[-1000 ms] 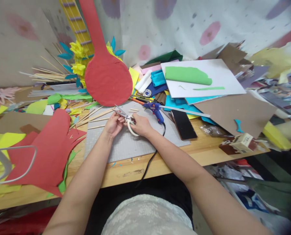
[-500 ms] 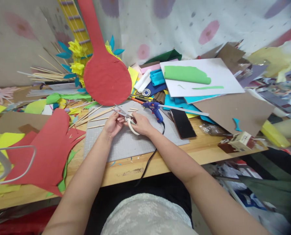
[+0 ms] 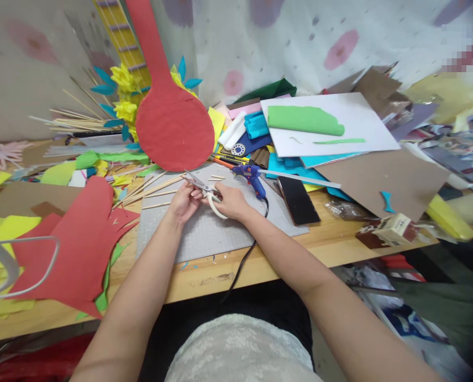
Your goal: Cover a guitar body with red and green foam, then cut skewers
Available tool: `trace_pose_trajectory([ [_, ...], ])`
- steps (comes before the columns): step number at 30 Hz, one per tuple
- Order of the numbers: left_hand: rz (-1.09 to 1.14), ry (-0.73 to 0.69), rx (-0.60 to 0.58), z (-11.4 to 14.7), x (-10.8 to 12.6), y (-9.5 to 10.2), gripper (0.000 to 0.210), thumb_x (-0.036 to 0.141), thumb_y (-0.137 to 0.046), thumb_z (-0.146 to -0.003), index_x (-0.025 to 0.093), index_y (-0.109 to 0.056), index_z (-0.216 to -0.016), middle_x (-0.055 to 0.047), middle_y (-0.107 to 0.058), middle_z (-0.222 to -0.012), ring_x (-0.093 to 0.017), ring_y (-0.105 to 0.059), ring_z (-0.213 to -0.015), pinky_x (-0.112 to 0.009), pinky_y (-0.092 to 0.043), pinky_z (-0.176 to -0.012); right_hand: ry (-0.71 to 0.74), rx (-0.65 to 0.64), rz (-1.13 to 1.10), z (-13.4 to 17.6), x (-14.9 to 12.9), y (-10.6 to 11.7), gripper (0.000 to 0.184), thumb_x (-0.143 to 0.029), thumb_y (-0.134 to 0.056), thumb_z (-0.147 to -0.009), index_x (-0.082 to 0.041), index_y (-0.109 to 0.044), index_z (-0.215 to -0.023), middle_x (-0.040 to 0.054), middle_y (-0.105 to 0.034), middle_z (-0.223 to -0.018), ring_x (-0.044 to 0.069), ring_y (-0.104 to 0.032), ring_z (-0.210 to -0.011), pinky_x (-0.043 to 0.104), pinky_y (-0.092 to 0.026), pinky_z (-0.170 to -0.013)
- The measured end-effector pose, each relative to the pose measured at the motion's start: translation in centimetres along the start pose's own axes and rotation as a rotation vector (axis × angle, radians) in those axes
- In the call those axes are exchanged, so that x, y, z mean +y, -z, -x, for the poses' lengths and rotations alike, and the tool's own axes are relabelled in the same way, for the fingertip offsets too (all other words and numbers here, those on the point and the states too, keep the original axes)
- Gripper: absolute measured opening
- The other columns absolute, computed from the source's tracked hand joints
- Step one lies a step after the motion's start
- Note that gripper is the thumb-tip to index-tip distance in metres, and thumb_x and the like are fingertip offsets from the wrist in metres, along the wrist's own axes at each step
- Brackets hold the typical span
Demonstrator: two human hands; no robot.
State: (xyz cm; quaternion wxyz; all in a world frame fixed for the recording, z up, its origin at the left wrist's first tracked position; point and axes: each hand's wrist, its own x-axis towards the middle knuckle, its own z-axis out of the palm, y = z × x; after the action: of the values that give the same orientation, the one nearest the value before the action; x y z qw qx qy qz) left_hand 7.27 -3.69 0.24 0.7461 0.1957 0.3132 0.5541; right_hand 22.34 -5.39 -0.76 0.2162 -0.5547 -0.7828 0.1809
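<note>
My right hand (image 3: 230,200) grips the white handles of a pair of scissors (image 3: 205,192), whose metal blades point up and left over a grey cutting mat (image 3: 204,233). My left hand (image 3: 184,201) is pinched at the blades; whatever small piece it holds is too small to make out. Thin wooden sticks (image 3: 152,188) lie on the mat just left of my left hand. A blue glue gun (image 3: 253,179) lies just right of my right hand, its black cord running off the table's front edge.
A red cardboard guitar shape (image 3: 168,116) leans behind the mat. Red cut paper (image 3: 77,239) lies at the left. A black phone (image 3: 298,200), white board with green paper (image 3: 324,124), brown card (image 3: 379,180) and a small box (image 3: 391,229) crowd the right.
</note>
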Motion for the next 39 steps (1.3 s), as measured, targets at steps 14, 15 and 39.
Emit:
trace_pose_trajectory([
  [14,0.003,-0.014,-0.042,0.12,-0.08,-0.14,0.025,0.019,-0.050,-0.090,0.013,-0.045,-0.066,0.005,-0.042,-0.057,0.000,-0.032,-0.041,-0.010,-0.028,-0.042,-0.104,-0.011,0.072,-0.48,0.10,-0.56,0.039,-0.055,-0.044,-0.087,-0.019,-0.057,-0.091,0.0064,-0.066,-0.079,0.019,-0.057,-0.071,0.027,-0.025,-0.058],
  [15,-0.001,-0.006,-0.047,0.19,-0.01,-0.17,0.026,0.021,-0.048,-0.091,0.013,-0.045,-0.066,0.005,-0.041,-0.057,0.000,-0.032,-0.041,-0.010,-0.028,-0.042,-0.112,-0.003,0.049,-0.46,0.08,-0.48,0.038,-0.055,-0.045,-0.087,-0.019,-0.057,-0.091,0.0060,-0.066,-0.079,0.019,-0.057,-0.070,0.027,-0.025,-0.058],
  [39,-0.016,0.051,-0.020,0.40,0.05,-0.42,0.036,0.021,-0.032,-0.096,0.013,-0.043,-0.062,0.006,-0.037,-0.049,0.000,-0.027,-0.035,-0.011,-0.022,-0.037,-0.037,-0.024,0.078,-0.21,0.37,-0.24,0.035,-0.054,-0.049,-0.085,-0.019,-0.056,-0.086,0.0039,-0.062,-0.073,0.017,-0.051,-0.065,0.026,-0.023,-0.058],
])
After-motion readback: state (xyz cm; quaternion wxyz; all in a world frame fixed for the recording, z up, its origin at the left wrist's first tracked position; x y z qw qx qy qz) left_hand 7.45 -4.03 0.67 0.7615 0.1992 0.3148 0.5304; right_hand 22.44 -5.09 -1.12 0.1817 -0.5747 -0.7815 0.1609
